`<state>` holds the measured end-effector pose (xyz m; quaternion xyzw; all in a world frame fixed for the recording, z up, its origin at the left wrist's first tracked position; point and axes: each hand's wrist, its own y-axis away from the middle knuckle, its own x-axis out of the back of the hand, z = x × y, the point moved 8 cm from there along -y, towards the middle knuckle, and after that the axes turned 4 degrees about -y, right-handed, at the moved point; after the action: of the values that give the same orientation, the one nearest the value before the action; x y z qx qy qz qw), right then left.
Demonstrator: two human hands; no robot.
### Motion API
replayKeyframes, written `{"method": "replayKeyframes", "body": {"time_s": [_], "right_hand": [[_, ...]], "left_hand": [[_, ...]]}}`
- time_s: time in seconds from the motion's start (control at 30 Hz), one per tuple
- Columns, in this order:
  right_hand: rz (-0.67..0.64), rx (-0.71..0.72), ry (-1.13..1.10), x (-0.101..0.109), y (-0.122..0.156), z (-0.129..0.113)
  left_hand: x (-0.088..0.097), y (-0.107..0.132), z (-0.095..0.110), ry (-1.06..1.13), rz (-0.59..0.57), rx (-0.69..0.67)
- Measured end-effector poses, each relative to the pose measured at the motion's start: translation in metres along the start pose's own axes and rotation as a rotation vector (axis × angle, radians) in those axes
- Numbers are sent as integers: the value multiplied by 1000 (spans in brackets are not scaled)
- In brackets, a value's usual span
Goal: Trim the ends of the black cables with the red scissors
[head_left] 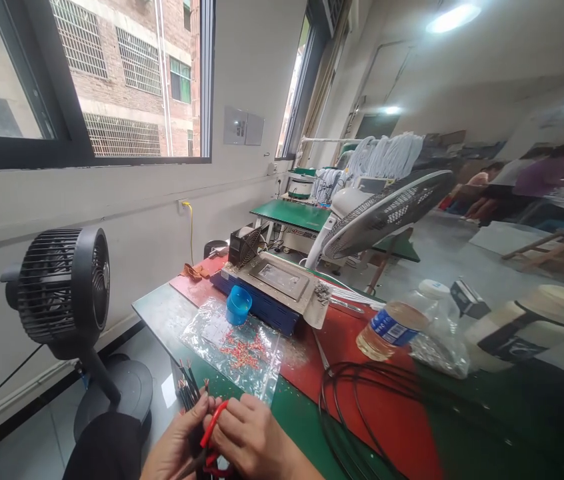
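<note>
My left hand (177,437) is closed around a bundle of black cables (188,393). Their stripped ends stick up above my thumb and show bare copper strands. In my right hand (249,433) are red-handled pliers (213,425), held close against the left hand; fingers hide their jaws. Just beyond both hands lies a clear plastic bag (197,333) with many small orange-red bits (242,350) scattered on it. A blue plastic cup (239,305) stands on the far part of that bag.
Behind the bag sits a blue soldering pot (262,300) with a small black fan (245,245). Tweezers (323,353), coiled black cable (332,407), a bottle of clear yellowish liquid (387,330) and a white jar (517,333) lie rightward. A floor fan (69,287) stands left.
</note>
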<state>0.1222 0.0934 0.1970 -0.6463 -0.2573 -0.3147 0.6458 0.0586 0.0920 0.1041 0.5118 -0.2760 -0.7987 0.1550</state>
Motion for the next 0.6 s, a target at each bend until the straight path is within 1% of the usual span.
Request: {"method": "replayKeyframes", "body": {"time_s": [0.1,0.23,0.3,0.33,0.37,0.4,0.47,0.5,0.57,0.6], "right_hand": [[-29,49,40,-5,0,-6],[-40,96,46,-6,2,-9],[-17,67,27,-3,3,-4],[15,23,7,1,4,2],[67,-46,-22,7,5,12],[137,-141,-57,14,6,26],[292,-417,-134,30,13,63],[362,-585,-175,36,19,84],[456,-903,-252,43,32,124],[483,-1015,-286,44,36,140]], "left_hand": [[2,-5,-4,18,-43,15],[6,-6,-4,17,-24,-3],[10,-5,0,13,10,-31],[16,-5,4,-2,58,-60],[26,-5,9,-23,126,-96],[39,-5,14,-61,218,-127],[67,-10,22,-123,343,-171],[81,-14,23,-146,372,-168],[103,-25,24,-123,338,-192],[112,-29,24,-118,306,-219]]}}
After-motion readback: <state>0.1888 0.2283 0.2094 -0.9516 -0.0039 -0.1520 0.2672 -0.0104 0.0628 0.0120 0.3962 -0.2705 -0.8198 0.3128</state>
